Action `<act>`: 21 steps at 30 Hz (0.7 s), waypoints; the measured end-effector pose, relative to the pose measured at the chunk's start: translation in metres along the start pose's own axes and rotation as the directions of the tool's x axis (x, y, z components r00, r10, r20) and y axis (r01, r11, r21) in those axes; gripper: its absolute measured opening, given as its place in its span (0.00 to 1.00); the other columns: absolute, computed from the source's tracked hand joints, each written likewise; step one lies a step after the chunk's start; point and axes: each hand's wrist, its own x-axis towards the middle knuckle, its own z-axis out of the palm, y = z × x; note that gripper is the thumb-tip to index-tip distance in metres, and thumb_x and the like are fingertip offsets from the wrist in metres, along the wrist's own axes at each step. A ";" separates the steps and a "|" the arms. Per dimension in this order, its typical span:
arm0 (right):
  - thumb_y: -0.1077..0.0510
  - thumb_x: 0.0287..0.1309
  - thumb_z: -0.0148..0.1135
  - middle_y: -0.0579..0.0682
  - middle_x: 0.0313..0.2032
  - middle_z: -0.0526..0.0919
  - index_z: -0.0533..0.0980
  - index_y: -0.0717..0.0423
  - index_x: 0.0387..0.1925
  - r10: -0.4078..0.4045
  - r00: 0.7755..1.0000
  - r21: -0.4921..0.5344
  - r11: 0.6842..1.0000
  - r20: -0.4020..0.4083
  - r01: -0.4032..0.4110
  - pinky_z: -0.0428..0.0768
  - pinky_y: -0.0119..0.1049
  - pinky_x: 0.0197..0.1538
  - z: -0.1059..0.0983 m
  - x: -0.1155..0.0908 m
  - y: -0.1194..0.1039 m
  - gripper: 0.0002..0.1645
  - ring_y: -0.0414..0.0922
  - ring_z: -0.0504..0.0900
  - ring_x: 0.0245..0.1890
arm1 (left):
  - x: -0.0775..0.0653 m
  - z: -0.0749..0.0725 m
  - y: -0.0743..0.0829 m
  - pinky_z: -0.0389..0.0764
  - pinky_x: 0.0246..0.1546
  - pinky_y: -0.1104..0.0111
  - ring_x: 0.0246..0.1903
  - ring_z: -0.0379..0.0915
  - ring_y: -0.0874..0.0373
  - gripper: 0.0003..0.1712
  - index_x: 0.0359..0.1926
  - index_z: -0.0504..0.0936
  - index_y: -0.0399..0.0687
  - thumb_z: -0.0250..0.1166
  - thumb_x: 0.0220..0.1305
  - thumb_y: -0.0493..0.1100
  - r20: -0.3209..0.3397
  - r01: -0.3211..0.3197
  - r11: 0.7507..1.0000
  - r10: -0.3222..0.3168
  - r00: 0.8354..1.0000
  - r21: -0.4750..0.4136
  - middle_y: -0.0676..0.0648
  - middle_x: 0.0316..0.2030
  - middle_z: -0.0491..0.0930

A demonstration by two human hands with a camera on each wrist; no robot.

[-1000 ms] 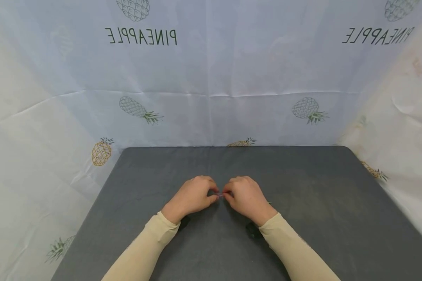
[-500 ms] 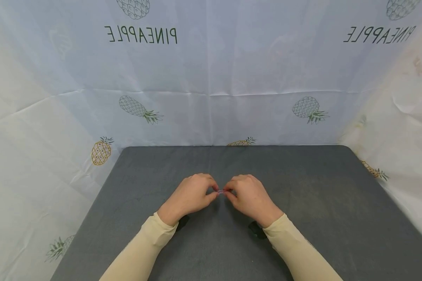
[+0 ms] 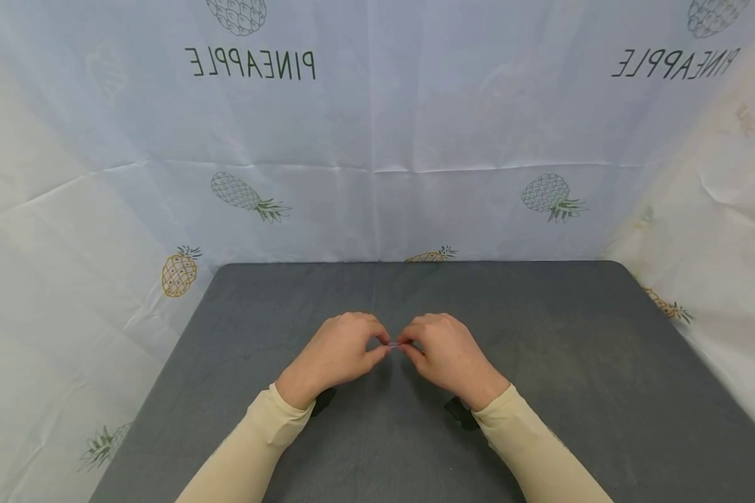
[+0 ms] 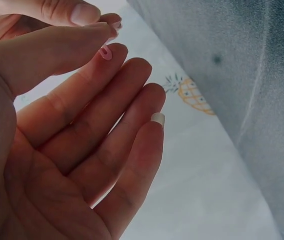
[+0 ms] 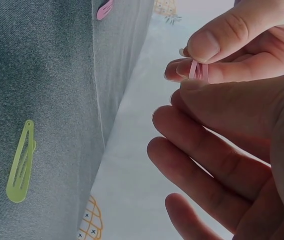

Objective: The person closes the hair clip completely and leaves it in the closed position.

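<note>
In the head view a small pink hair clip (image 3: 394, 345) spans the gap between my two hands, above the grey table. My left hand (image 3: 344, 349) pinches one end between thumb and index finger, and my right hand (image 3: 443, 353) pinches the other. The right wrist view shows the narrow pink bars of the clip (image 5: 205, 74) between both sets of fingertips. From the left wrist, only a curved pink end (image 4: 106, 52) shows beside the index fingertip; the fingers hide the rest. The other fingers of both hands are loosely extended, off the clip.
A green snap hair clip (image 5: 22, 165) lies on the grey surface in the right wrist view. Farther up lies another pink clip (image 5: 105, 9). The grey table (image 3: 541, 335) ends at a white curtain (image 3: 377, 126) printed with pineapples.
Both hands keep their pinch on the pink hair clip. Over the last second the right wrist has shifted slightly to the right and the left wrist slightly to the left.
</note>
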 end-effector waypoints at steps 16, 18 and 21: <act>0.62 0.60 0.80 0.41 0.31 0.89 0.92 0.48 0.36 -0.060 0.998 0.017 0.998 -0.003 0.060 0.87 0.45 0.52 -0.001 -0.001 -0.002 0.06 0.39 0.84 0.31 | -0.001 -0.005 0.000 0.86 0.39 0.67 0.36 0.86 0.60 0.02 0.41 0.94 0.53 0.76 0.69 0.43 0.033 -0.058 0.998 0.059 0.998 -0.024 0.55 0.38 0.91; 0.62 0.60 0.80 0.40 0.31 0.89 0.92 0.48 0.36 -0.062 0.998 0.022 0.998 -0.005 0.062 0.86 0.44 0.51 -0.001 -0.001 -0.001 0.06 0.39 0.85 0.31 | -0.001 -0.005 0.000 0.86 0.39 0.67 0.36 0.86 0.59 0.03 0.41 0.94 0.52 0.76 0.69 0.42 0.033 -0.067 0.997 0.068 0.997 -0.042 0.55 0.38 0.91; 0.62 0.60 0.80 0.40 0.31 0.89 0.92 0.47 0.36 -0.069 0.998 0.026 0.997 -0.006 0.069 0.86 0.44 0.51 -0.002 -0.001 -0.001 0.06 0.39 0.85 0.31 | -0.001 -0.007 -0.001 0.85 0.39 0.68 0.36 0.86 0.60 0.03 0.42 0.94 0.52 0.76 0.69 0.42 0.040 -0.064 0.996 0.067 0.997 -0.055 0.55 0.39 0.91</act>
